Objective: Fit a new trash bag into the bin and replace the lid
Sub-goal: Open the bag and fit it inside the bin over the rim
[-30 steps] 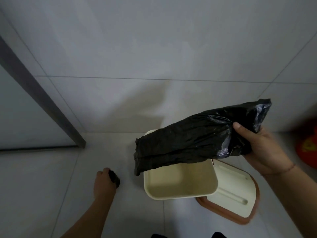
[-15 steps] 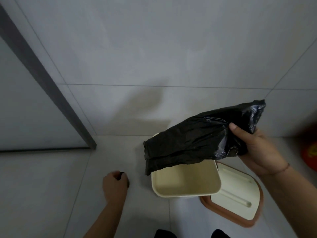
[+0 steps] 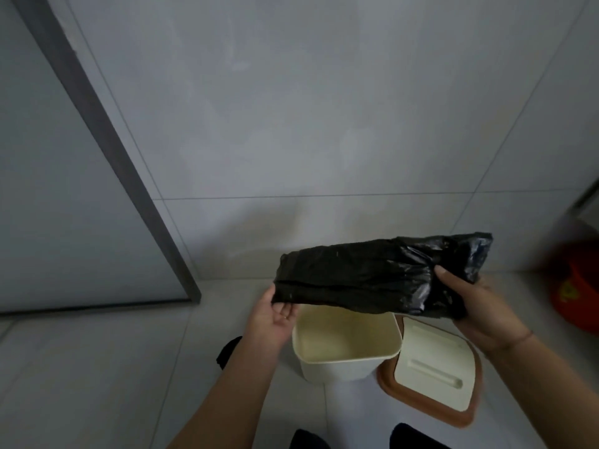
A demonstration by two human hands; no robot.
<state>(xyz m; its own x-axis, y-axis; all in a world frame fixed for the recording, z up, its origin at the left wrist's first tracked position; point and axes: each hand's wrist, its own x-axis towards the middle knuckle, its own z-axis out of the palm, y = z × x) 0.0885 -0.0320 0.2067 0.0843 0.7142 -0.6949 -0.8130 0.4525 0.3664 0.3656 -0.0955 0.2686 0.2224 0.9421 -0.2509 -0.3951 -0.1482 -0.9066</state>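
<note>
Black and crinkled, one folded trash bag (image 3: pixel 372 275) hung lengthwise in the air just above the open bin (image 3: pixel 346 343), with no print or label on it that could be read. The right hand (image 3: pixel 476 306) gripped its right end, thumb on top and fingers clamped around the plastic. The left hand (image 3: pixel 275 315) met the bag's left end palm up, fingers apart and only touching the lower corner. One cream bin stood on the floor (image 3: pixel 97 367), unlined. One lid (image 3: pixel 434 371), cream with a brown rim, lay flat on the floor just beside the bin's right side, touching it or nearly so. A small dark thing (image 3: pixel 227 351) sat on the floor behind the left forearm, too hidden to name. A blurred red-orange object (image 3: pixel 573 293) showed at the right edge. Pale grey tiles covered floor and wall (image 3: pixel 291 108), and a dark grey frame (image 3: pixel 107 150) slanted down the left.
</note>
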